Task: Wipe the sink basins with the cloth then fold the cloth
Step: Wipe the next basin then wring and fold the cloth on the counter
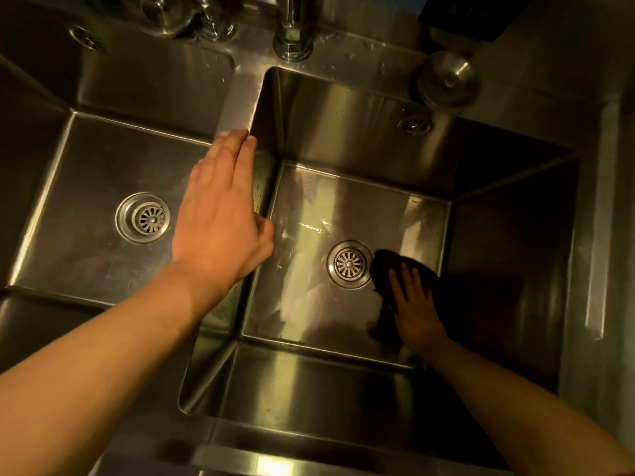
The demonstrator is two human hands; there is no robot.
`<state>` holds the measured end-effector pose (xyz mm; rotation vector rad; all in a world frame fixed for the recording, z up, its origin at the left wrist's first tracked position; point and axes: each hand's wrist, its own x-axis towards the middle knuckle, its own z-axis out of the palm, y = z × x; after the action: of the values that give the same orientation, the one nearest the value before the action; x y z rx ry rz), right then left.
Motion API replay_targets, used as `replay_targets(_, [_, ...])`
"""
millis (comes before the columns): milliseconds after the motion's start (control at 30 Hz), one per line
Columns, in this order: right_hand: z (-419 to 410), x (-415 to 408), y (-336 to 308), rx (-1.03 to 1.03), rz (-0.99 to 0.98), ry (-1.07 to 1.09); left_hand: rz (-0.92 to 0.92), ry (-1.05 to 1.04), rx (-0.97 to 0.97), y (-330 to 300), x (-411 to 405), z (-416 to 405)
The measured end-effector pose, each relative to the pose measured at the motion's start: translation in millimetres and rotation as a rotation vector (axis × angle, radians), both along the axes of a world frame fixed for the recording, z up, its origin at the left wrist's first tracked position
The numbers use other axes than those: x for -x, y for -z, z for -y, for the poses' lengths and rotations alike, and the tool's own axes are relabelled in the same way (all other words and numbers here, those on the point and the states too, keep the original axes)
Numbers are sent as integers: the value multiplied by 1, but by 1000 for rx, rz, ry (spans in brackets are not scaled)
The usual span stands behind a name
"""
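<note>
Head view shows my right hand (414, 309) nearest, fingers spread flat and pressing the dark cloth (395, 269) onto the floor of the right basin (347, 204), just beside its drain (349, 263). Farther off, my left hand (220, 214) hangs flat and empty over the divider (237, 108). I judge we're mid-wipe here; next I'd sweep toward the far wall, the left basin (103, 159) and folding remaining.
</note>
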<state>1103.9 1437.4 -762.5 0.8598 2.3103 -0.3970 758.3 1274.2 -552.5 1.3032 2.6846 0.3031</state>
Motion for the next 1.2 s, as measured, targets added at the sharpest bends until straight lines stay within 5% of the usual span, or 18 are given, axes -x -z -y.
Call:
replay_targets(133, [32,-21,1,203,52,-386,7,8,15,0,0,0])
replay_targets(267, [56,1,13,246,-171,-783,15,-5,4,-1,-1,0])
replay_targets(500, [97,137,37,232,-217,-1016,4,1,8,1,-1,1])
replay_targets(633, [62,196,29,73,-329,-862,13,-9,-11,2,-1,1])
replay_targets(767, [-21,222,21,10,-324,-384,27,-15,-26,3,-1,2])
replay_targets(1000, [-111,112,17,-149,-207,69,27,-18,-24,3,0,0])
replay_targets(1200, [-42,33,13,-184,-22,232,38,-10,-20,1,1,1])
